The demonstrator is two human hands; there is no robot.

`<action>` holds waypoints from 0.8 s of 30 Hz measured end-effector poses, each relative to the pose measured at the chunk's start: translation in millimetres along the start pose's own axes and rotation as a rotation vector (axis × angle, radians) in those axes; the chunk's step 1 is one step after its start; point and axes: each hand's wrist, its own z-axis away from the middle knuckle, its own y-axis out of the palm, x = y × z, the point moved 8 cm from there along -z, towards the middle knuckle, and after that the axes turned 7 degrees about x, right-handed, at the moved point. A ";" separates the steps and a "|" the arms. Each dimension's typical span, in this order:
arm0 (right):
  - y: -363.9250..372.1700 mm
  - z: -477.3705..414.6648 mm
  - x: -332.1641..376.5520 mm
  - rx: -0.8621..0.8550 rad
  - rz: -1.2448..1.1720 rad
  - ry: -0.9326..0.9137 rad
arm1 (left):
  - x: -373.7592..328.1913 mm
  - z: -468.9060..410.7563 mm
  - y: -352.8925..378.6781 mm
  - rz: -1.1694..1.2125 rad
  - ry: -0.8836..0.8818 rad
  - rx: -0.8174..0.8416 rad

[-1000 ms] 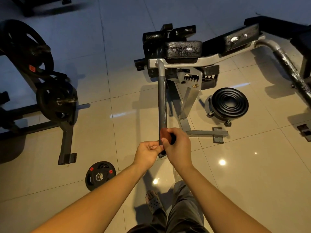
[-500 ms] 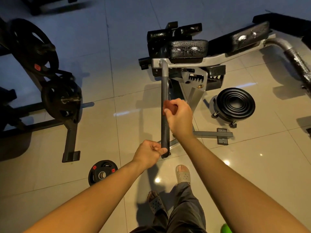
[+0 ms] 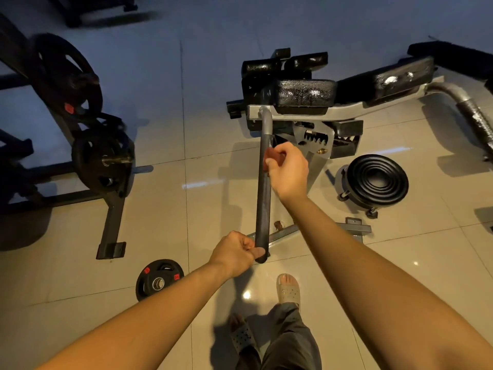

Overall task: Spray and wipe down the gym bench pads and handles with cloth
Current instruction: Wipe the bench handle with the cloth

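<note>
The head view looks down on a long dark handle [image 3: 262, 193] that runs from the bench's grey frame toward the person; its foam sleeve looks dull and scuffed, with bare grey metal at the far bend. The right hand [image 3: 289, 172] is curled around a small reddish cloth [image 3: 274, 157], holding it against the upper part of the handle. The left hand [image 3: 234, 253] grips the near end of the handle, thumb laid across its tip. Just beyond the far end of the handle sits a black seat pad [image 3: 304, 93], glossy with pale specks. A small weight plate [image 3: 159, 279] lies on the tiled floor [image 3: 213, 145], left of the handle's near end.
</note>
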 end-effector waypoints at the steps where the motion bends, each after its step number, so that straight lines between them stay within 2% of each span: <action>1: 1.2 -0.5 1.9 -0.006 0.007 -0.011 | -1.1 -0.7 -1.5 0.010 -0.008 0.004; 8: 8.2 104.3 -17.8 0.110 0.098 -0.080 | -2.8 -3.5 -2.5 -0.026 -0.025 0.049; 15: -0.1 -44.0 16.2 -0.007 0.128 -0.042 | -2.6 3.1 -5.3 0.016 -0.066 0.023; 17: 2.1 -55.2 20.3 -0.020 0.138 -0.040 | 1.2 1.5 -5.6 0.013 -0.079 0.018; 19: 3.3 -28.5 16.5 -0.023 0.125 -0.061 | 4.9 -0.4 -6.3 0.012 -0.085 0.019; 24: 12.1 85.2 -18.6 0.130 0.097 -0.057 | 3.3 -1.1 -5.8 0.019 -0.063 0.039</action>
